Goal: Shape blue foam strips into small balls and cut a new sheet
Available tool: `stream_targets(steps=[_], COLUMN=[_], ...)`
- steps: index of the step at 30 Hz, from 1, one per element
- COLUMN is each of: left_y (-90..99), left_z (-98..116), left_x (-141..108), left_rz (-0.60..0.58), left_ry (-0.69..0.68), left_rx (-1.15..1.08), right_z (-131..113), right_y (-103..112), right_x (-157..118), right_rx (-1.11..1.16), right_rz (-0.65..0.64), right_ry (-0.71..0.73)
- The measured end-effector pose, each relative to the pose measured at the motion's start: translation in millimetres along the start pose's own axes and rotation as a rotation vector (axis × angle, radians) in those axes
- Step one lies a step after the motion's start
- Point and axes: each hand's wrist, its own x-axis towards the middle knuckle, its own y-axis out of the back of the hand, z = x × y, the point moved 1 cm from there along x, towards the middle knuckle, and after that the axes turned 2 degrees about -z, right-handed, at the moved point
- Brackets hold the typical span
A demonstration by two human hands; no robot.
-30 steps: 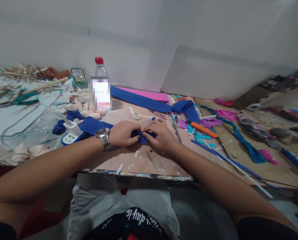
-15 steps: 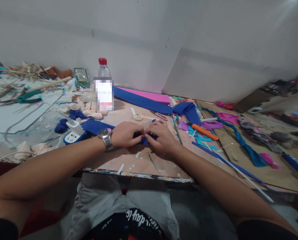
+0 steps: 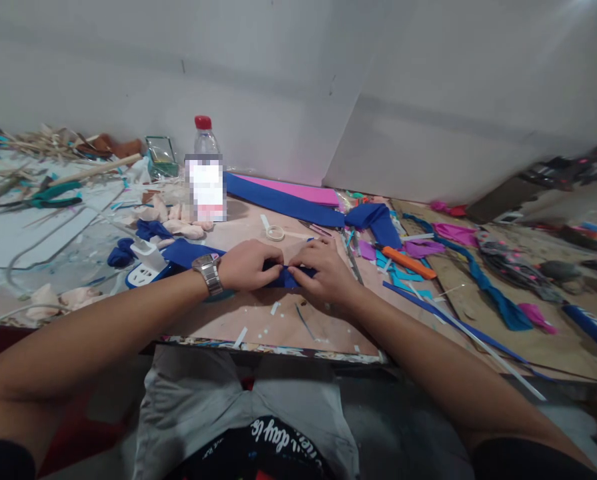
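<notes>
Both hands grip a dark blue strip of fabric or paper [image 3: 284, 279] low over the table. My left hand [image 3: 251, 265], with a metal watch at its wrist, is closed on the strip, thumb along the near edge. My right hand [image 3: 321, 270] pinches the same strip close beside the left thumb, its fingers curled over the far side. A flat blue length [image 3: 191, 253] shows left of the watch. Just beyond the hands lies a roll of pale tape [image 3: 275, 233].
A red-capped bottle [image 3: 207, 140] stands behind a phone [image 3: 207, 190] with a blurred screen. Green-handled pliers [image 3: 55, 197] and a white-and-blue power socket [image 3: 145, 272] are on the left. An orange utility knife [image 3: 408, 262] lies on scraps at right. Long blue and pink strips [image 3: 288, 203] run along the wall.
Both hands stay close together on the blue strip. My left thumb has shifted slightly, and more of the strip shows flat between the hands.
</notes>
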Motion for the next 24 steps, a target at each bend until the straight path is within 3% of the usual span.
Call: stream_targets(steps=[10,17,24], left_y=[2.1,2.2,1.7], left_z=[-6.3,-4.6,-6.3], left_x=[1.1,2.3,2.4], left_rz=[-0.021,-0.057,-0.089], left_ry=[0.042,0.068,0.087], left_rx=[0.073,-0.002,-0.084], right_z=[3.5,1.7,-0.4], right_y=[1.5,5.2,0.3], right_x=[0.8,0.2,-0.1], right_rx=[-0.018,-0.049,-0.04], right_rz=[-0.002,0.122,0.006], right_ry=[-0.046,-0.073,-0.023])
